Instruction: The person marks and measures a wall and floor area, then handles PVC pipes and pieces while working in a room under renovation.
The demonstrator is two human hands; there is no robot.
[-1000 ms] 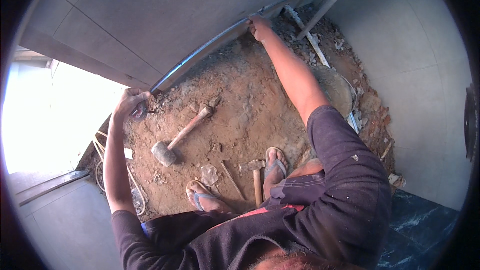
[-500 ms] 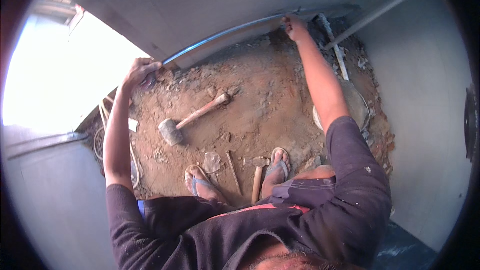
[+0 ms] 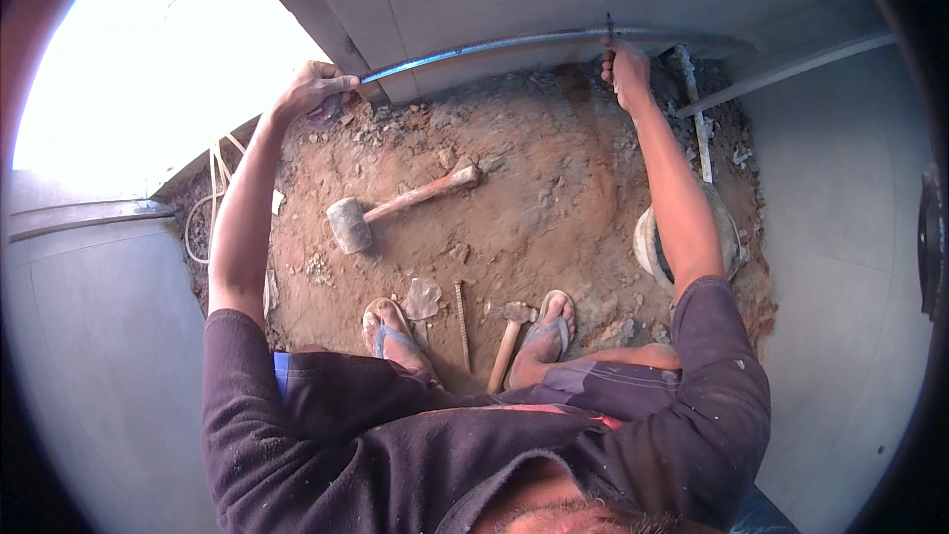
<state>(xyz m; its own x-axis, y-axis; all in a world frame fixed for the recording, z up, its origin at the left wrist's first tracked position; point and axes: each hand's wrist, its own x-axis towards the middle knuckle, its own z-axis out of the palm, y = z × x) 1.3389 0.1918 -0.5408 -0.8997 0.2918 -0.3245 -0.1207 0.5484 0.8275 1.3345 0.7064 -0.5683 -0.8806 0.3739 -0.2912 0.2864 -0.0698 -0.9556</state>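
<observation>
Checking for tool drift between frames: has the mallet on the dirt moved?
No. The mallet lies on the same patch of dirt, handle toward the wall; only the camera view shifted.

Left hand (image 3: 314, 91): its grip covers the near end of the grey pipe (image 3: 494, 44), so the contact there is hidden. Right hand (image 3: 626, 67): whatever its fingers pinch against the pipe is too small to tell. Below the right grip, the forearm hides part of a round pan (image 3: 647, 242). Left of the left grip, glare washes out the doorway.
</observation>
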